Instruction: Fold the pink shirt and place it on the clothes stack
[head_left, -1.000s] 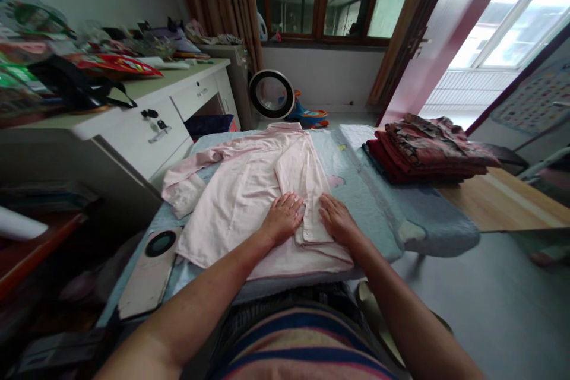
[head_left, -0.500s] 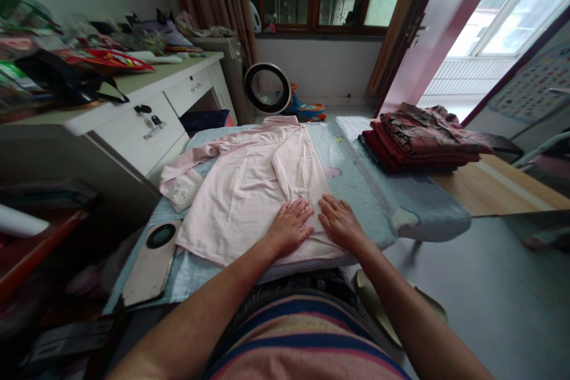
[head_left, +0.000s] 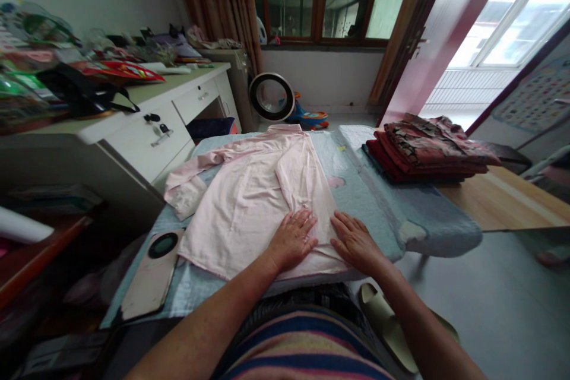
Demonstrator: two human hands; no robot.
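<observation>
A pale pink long-sleeved shirt [head_left: 240,208] lies spread on a padded surface with a light blue cover [head_left: 356,202], its collar at the far end. One sleeve reaches out to the left; the other is folded inward over the body of the shirt. My left hand [head_left: 294,237] rests flat on the lower right part of the shirt, fingers stretched out. Beside it, my right hand [head_left: 355,239] lies flat with fingers extended at the shirt's right edge. Left of the hem is a beige phone [head_left: 149,282] with a round dark camera.
A stack of folded red and patterned cloths [head_left: 427,148] sits at the right, beside a wooden board [head_left: 512,196]. A white desk [head_left: 151,136] heaped with items stands at the left. A round drum-like object [head_left: 271,97] is on the floor behind, and slippers [head_left: 387,323] lie below.
My right hand has slid a little to the right, away from my left hand, to the shirt's edge. My left hand stays on the cloth. The view has tilted up slightly.
</observation>
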